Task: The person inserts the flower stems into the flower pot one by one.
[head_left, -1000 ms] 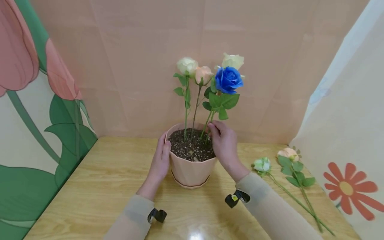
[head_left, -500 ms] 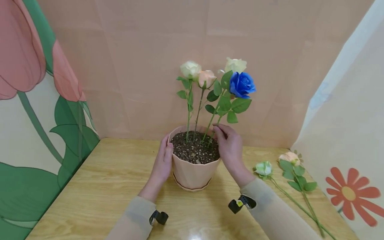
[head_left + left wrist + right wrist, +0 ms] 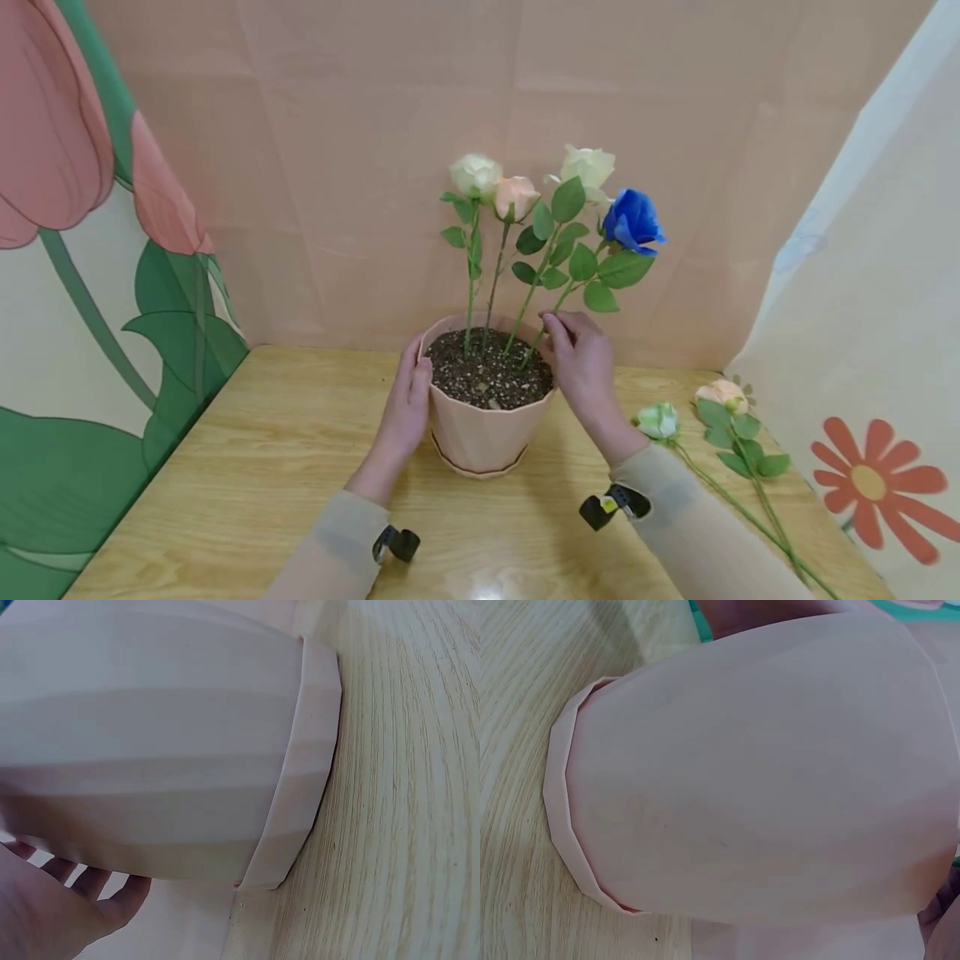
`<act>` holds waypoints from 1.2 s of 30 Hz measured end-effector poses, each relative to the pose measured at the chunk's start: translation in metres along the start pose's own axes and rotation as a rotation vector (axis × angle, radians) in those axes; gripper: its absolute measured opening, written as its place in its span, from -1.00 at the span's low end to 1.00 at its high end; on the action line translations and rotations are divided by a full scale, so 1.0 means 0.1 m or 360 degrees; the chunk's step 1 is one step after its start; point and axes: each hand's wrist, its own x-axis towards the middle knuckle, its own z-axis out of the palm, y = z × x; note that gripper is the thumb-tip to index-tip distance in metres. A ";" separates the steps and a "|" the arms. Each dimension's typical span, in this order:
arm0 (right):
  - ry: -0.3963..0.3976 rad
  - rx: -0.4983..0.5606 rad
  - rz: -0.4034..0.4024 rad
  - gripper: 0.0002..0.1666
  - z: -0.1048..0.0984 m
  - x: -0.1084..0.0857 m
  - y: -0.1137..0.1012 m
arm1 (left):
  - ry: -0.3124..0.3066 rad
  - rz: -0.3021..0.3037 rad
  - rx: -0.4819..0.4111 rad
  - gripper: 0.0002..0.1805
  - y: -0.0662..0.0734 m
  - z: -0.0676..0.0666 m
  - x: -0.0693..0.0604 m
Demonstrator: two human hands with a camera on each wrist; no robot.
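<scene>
A blue artificial rose (image 3: 633,222) leans to the right, its stem end in the dark soil (image 3: 487,379) of a pale pink faceted flowerpot (image 3: 483,429). My right hand (image 3: 587,367) pinches that stem between thumb and fingertips, just above the pot's right rim. On the opposite side my left hand (image 3: 405,400) holds the pot, thumb near the rim and fingers round the outer wall. The left wrist view shows those fingers (image 3: 94,885) against the pot. Upright in the soil stand a white rose (image 3: 476,175), a peach rose (image 3: 516,198) and a cream rose (image 3: 587,167).
A pale green rose (image 3: 658,422) and a peach rose with leaves (image 3: 722,395) lie on the wooden table (image 3: 300,450) at right, stems crossing. The pot stands in a matching saucer (image 3: 480,473). A pink backdrop (image 3: 360,167) rises behind the table.
The blue rose has tilted to the right, away from the cream rose, and my right hand has shifted slightly right with its stem. My left hand stays on the pot.
</scene>
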 end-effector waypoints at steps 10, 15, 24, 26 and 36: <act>-0.0063 0.0014 0.0014 -0.64 -0.05 -0.02 0.02 | 0.0002 -0.0017 0.0001 -0.41 -0.01 0.01 0.01; -0.0074 0.0039 0.0025 -0.61 -0.10 -0.04 0.05 | -0.0002 -0.0029 0.0003 -0.41 0.00 0.01 0.00; -0.0146 0.0002 0.0010 -0.51 -0.31 -0.10 0.13 | -0.0006 -0.0038 -0.0003 -0.41 0.01 0.00 0.00; -0.0158 -0.0031 0.0007 -0.48 -0.40 -0.12 0.18 | -0.0007 -0.0038 -0.0011 -0.41 0.01 0.01 0.00; -0.0118 -0.0280 -0.0045 -0.50 -0.93 -0.18 0.34 | -0.0016 -0.0061 0.0018 -0.40 0.02 0.00 -0.01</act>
